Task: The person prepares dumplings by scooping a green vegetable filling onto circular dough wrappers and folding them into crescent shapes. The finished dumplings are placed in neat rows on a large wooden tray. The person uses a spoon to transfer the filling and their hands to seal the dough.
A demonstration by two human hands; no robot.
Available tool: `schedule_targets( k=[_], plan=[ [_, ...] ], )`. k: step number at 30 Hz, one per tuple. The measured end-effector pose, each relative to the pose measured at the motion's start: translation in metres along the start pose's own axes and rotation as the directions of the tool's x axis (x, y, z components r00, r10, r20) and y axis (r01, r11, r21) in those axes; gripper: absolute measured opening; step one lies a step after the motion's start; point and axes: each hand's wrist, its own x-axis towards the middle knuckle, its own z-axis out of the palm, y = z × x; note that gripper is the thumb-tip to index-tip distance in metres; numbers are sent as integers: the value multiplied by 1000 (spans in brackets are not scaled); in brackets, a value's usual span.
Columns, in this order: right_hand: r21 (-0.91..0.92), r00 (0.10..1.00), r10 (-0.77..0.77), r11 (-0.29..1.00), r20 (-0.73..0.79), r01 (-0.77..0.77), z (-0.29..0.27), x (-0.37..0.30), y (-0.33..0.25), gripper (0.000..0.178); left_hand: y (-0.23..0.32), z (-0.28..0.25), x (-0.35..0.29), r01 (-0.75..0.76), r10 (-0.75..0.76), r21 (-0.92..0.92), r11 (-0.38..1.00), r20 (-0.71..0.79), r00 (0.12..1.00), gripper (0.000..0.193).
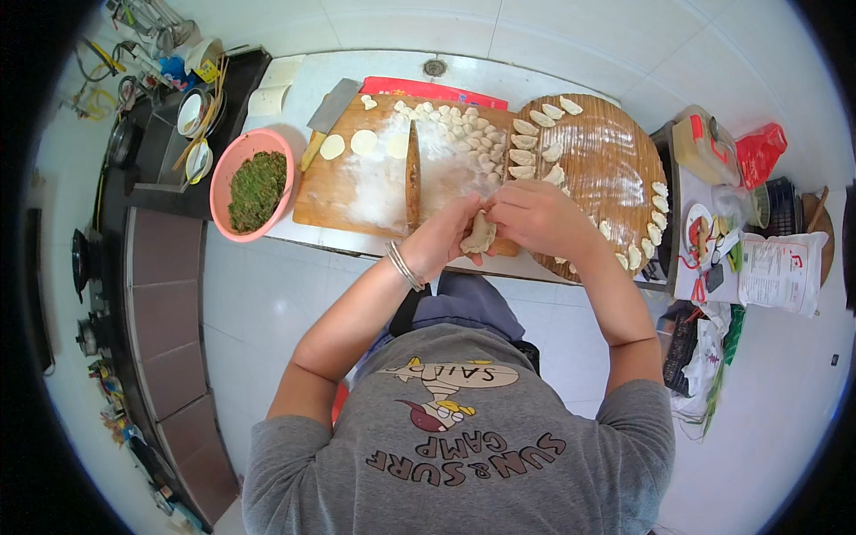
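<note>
A partly folded dumpling (479, 234) rests in my left hand (443, 236), its fingers curled round it. My right hand (538, 214) pinches the dumpling's edge from the other side. Both hands are over the front edge of the wooden cutting board (312, 207). On the floured board lie a rolling pin (413, 174), flat round wrappers (364, 142) and several small dough pieces (477, 134). To the right, a round wooden board (611, 147) carries finished dumplings (524, 142) along its rim. At the left stands a pink bowl (292, 192) of green filling (259, 192).
A cleaver (333, 105) lies on the cutting board's far left corner. A sink (160, 152) and dishes are farther left. On the right are a lidded container (702, 147), a white bag (783, 267) and a red bag (761, 152). The tiled wall closes off the far side.
</note>
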Motion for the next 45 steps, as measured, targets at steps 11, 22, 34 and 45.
schedule_targets(
  k=[11,22,34,45],
  plan=[
    [-105,998,43,994,43,-39,10,-33,24,24,-16,13,33,45,-46,-15,999,-74,996,52],
    [410,649,760,583,30,-701,49,-52,-1,23,-41,1,56,91,-81,73,993,-127,989,46],
    [541,343,939,291,-5,-789,42,-86,88,24,-36,10,142,168,-167,-13,986,-205,965,40],
    [684,253,960,104,121,-722,46,-122,280,15,-58,4,252,30,741,998,58,-63,669,35]
  ],
)
